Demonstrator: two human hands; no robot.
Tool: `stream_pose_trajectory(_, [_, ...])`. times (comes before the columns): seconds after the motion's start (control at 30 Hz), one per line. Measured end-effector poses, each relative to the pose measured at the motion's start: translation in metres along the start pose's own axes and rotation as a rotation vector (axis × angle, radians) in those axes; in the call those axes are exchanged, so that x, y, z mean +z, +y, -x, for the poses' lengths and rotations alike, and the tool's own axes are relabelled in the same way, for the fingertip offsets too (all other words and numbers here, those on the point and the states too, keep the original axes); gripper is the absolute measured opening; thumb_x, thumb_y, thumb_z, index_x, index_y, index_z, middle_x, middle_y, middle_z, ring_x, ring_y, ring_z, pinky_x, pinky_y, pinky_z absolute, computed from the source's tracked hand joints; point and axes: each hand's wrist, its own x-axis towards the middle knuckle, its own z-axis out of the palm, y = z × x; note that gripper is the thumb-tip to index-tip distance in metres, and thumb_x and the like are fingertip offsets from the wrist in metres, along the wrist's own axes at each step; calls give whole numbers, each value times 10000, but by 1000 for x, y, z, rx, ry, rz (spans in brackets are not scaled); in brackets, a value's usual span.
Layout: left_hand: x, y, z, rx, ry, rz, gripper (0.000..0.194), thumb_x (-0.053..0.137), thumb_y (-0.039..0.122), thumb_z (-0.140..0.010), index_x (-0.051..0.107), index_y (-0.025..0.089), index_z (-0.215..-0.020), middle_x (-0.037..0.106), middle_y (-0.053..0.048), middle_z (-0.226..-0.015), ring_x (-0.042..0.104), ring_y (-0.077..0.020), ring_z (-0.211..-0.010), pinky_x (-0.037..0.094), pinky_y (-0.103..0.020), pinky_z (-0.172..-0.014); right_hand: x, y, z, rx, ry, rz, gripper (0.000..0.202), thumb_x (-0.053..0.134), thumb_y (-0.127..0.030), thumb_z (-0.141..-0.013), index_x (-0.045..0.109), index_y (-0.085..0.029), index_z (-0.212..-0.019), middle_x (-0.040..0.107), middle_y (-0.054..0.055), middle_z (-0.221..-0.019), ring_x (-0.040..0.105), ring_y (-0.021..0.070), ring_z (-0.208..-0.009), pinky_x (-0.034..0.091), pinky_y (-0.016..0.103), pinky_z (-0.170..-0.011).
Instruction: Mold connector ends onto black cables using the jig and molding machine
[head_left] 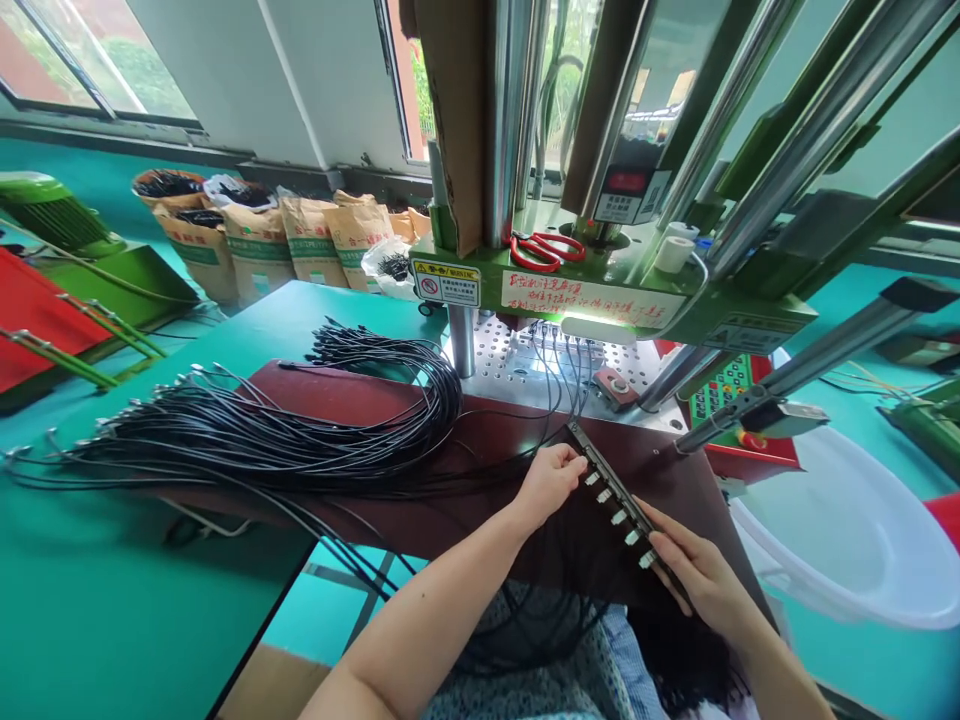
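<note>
My right hand (690, 570) grips the lower end of a long dark metal bar (609, 482), which slants across the dark red tabletop. Several small white connectors (619, 517) stick out in a row along the bar's near edge. At the bar's upper end is my left hand (553, 480), its thumb and fingers pinched at a connector; exactly what sits between the fingertips is too small to make out. A large bundle of black cables (360, 420) with metal plugs lies to the left. More black cables hang over my lap.
A green press (465, 265) with steel columns stands ahead; cables run into its lit lower plate (487, 375). Red-handled scissors (546, 250) rest on it. A control box (724, 390) and a white tub (847, 520) are at right. Paper sacks (259, 250) stand by the wall.
</note>
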Motion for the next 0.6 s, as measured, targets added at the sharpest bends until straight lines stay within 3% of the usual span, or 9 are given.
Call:
stream_pose_trajectory(0.07, [1, 6, 6, 98, 22, -256, 160, 455, 302, -778, 530, 163, -755, 479, 28, -563, 423, -98, -505, 335, -221, -490, -1, 1, 5, 35, 69, -38, 644, 439, -543, -832, 361, -126, -1318, 348, -80, -461, 266, 63, -331, 194, 203, -335])
stream_pose_trajectory(0.13, [0, 20, 17, 272, 60, -532, 227, 501, 270, -764, 536, 178, -969, 566, -42, -854, 515, -162, -766, 417, -279, -673, -5, 3, 10, 62, 106, -43, 622, 449, -549, -820, 370, -148, -1289, 372, -75, -485, 260, 62, -327, 177, 206, -333])
stream_pose_trajectory(0.2, [-5, 39, 26, 450, 80, -723, 362, 526, 246, -759, 475, 201, -1115, 521, -77, -1068, 479, -205, -969, 406, -326, -819, -11, 7, 13, 76, 120, 31, 585, 428, -546, -825, 349, -173, -1269, 396, -72, -510, 273, 67, -319, 180, 210, -326])
stream_pose_trajectory(0.3, [-22, 69, 27, 598, 149, -886, 322, 474, 247, -807, 466, 206, -1126, 513, -82, -1095, 456, -223, -1022, 380, -364, -879, -19, 15, 10, -1, 159, 392, 454, 389, -495, -845, 394, -176, -1169, 486, -36, -541, 433, 128, -372, 298, 249, -368])
stream_pose_trajectory(0.4, [-43, 82, 13, 537, 299, -1069, 315, 455, 327, -830, 490, 183, -1108, 530, -101, -1078, 462, -263, -1019, 379, -409, -847, -22, 27, 4, -165, 217, 906, 358, 356, -400, -851, 500, -129, -1035, 583, 51, -558, 575, 234, -518, 373, 319, -486])
stream_pose_trajectory(0.47, [-51, 75, 1, 419, 330, -1169, 374, 438, 418, -833, 509, 159, -1094, 548, -115, -1041, 484, -283, -990, 388, -413, -808, -24, 32, 1, -212, 189, 1139, 378, 327, -338, -851, 538, -88, -1041, 619, 97, -578, 598, 277, -551, 374, 346, -509])
stream_pose_trajectory(0.6, [-51, 42, -12, 302, 238, -1276, 440, 395, 514, -828, 559, 154, -1019, 572, -115, -998, 516, -276, -936, 384, -394, -783, -36, 15, -16, -190, 51, 1178, 310, 388, -324, -834, 598, -142, -972, 663, 104, -674, 622, 281, -643, 403, 348, -563])
